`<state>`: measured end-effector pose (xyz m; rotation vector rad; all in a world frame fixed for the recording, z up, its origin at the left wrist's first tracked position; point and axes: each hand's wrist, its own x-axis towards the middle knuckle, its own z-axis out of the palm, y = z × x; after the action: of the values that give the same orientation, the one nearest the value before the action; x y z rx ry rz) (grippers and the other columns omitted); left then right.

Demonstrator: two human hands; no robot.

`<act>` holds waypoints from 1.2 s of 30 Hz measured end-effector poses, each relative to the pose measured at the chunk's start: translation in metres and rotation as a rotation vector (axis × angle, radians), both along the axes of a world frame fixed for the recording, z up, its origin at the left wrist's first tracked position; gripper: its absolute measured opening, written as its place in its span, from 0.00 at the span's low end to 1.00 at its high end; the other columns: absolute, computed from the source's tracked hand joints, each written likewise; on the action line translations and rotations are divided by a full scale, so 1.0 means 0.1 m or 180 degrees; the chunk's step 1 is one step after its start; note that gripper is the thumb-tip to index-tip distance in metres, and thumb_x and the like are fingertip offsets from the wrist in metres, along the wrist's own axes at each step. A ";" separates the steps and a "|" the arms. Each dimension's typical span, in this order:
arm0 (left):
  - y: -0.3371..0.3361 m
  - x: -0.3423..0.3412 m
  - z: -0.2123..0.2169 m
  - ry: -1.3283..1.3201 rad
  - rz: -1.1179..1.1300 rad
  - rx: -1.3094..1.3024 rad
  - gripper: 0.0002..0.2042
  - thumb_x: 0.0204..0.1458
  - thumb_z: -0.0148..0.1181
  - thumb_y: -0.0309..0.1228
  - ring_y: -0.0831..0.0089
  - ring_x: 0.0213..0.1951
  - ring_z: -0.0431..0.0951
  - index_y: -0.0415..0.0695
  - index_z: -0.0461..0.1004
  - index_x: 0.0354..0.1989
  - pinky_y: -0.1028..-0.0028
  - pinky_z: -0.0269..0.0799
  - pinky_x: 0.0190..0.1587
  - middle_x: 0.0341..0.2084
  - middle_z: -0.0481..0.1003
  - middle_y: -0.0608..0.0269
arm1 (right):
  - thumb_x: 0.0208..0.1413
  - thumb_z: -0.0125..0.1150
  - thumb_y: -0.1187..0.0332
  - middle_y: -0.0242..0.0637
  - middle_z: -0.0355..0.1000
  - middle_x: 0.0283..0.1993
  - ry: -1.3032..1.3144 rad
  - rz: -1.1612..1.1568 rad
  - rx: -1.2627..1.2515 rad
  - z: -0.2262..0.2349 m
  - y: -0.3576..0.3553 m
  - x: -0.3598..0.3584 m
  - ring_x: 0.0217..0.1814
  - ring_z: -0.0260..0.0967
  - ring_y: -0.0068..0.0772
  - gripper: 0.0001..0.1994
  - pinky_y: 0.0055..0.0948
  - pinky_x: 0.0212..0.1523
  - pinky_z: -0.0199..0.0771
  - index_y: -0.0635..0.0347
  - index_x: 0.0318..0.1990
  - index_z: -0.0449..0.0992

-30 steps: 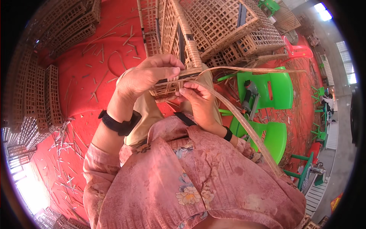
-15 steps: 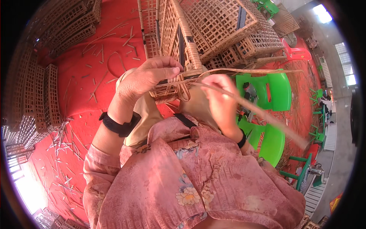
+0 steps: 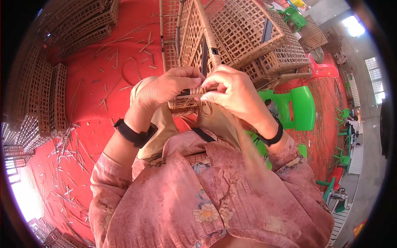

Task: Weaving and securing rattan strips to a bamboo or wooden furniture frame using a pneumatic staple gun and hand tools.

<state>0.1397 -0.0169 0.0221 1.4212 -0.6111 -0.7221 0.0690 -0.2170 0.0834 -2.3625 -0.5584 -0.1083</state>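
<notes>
My left hand [image 3: 165,89] grips the near rim of a woven rattan basket [image 3: 198,49] that stands tilted against my knees. My right hand [image 3: 233,95] pinches a thin rattan strip [image 3: 205,108] at the same rim, its fingers touching those of the left hand. The strip loops just below the fingers; its further length is blurred beside my right forearm. Both wrists wear black bands. My pink flowered sleeves fill the lower part of the head view.
More woven lattice baskets [image 3: 264,29] are stacked beyond the one I hold, and flat lattice panels [image 3: 45,99] lie at the left. Cut rattan scraps [image 3: 70,165] litter the red floor [image 3: 91,82]. Green plastic chairs [image 3: 297,109] stand at the right.
My right hand, which had drawn the long strip out to the right half a second ago, has come back up to the basket rim beside the left hand. The left hand has stayed put.
</notes>
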 end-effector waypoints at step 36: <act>-0.10 -0.34 0.22 -0.4600 0.1333 0.0789 0.18 0.42 0.68 0.31 0.60 0.45 0.75 0.43 0.75 0.43 0.64 0.70 0.49 0.42 0.76 0.60 | 0.44 0.71 0.58 0.36 0.73 0.44 -0.1531 -0.0427 0.0392 -0.53 -0.07 1.55 0.51 0.70 0.38 0.11 0.35 0.54 0.68 0.53 0.31 0.82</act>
<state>0.1060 -0.0268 0.0439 2.1019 -1.2560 0.7326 0.2236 -0.2240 0.0303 -2.2519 -0.5946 -0.7643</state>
